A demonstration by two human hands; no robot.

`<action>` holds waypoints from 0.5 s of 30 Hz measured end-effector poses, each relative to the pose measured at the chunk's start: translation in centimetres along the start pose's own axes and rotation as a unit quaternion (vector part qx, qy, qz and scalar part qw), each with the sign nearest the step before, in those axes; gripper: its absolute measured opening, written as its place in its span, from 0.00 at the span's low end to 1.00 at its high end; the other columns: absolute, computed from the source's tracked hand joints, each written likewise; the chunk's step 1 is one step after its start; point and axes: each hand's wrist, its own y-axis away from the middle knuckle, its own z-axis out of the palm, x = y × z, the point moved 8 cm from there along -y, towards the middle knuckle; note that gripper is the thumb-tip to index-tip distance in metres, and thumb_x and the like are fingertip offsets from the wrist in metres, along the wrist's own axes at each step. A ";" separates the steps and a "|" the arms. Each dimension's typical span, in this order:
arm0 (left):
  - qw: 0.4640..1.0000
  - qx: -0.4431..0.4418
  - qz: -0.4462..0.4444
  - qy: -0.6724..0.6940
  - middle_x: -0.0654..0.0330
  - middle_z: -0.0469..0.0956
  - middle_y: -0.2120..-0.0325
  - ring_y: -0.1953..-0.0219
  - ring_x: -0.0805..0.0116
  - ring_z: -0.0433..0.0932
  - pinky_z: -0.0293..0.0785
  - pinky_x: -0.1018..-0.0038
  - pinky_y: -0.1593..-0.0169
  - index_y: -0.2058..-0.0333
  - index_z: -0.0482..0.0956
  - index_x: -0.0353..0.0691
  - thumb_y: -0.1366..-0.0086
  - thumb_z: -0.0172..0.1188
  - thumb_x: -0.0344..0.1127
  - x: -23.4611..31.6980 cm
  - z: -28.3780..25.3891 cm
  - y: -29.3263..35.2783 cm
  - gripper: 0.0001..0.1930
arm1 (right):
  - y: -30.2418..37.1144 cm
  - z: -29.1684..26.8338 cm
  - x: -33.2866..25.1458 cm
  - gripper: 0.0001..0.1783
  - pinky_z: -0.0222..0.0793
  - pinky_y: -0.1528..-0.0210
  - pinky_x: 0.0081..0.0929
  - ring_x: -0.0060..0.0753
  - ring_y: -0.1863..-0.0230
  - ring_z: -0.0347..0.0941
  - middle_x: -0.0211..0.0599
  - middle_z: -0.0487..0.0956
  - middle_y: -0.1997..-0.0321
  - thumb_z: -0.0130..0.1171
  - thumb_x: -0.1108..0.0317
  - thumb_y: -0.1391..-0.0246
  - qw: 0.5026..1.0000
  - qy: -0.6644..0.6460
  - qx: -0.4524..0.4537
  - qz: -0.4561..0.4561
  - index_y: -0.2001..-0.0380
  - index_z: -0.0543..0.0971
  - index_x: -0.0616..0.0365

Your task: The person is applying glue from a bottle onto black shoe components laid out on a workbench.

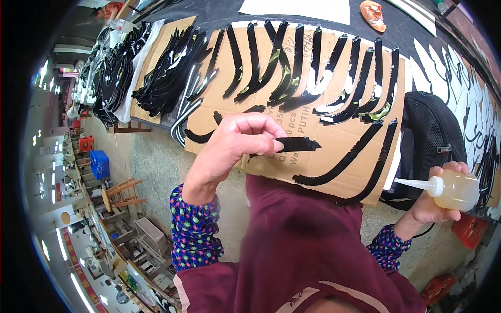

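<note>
My left hand [227, 148] pinches a short, dark curved strip [298, 144] between thumb and fingers, over the near part of a cardboard sheet [271, 168]. The strip's jagged end points to the right. In my right hand [424, 208], off the sheet's right side, is a squeeze bottle [455, 190] of pale yellow liquid. Its long white nozzle points left. Black curved strips [298, 57] stand in a row along the far part of the sheet, several with glossy patches. Two more long curved strips [344, 161] lie near its right corner.
Bundled black strips [169, 73] are heaped on cardboard to the left. A black mesh bag [436, 130] sits right of the sheet, beside white leaf-shaped pieces [449, 78]. An orange crumpled item [372, 15] lies at the back. A blue crate [99, 164] and wooden stool [122, 193] stand leftward.
</note>
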 end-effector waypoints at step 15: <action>0.996 0.007 -0.057 0.069 0.69 0.70 0.82 0.80 0.83 0.65 0.58 0.86 0.75 0.74 0.75 0.36 0.53 0.56 0.28 -1.2 0.0 -0.7 0.05 | -0.1 0.7 0.3 0.42 0.53 0.45 0.48 0.34 0.46 0.52 0.32 0.56 0.53 0.70 0.76 0.76 0.999 -0.023 -0.035 0.024 0.53 0.59 0.53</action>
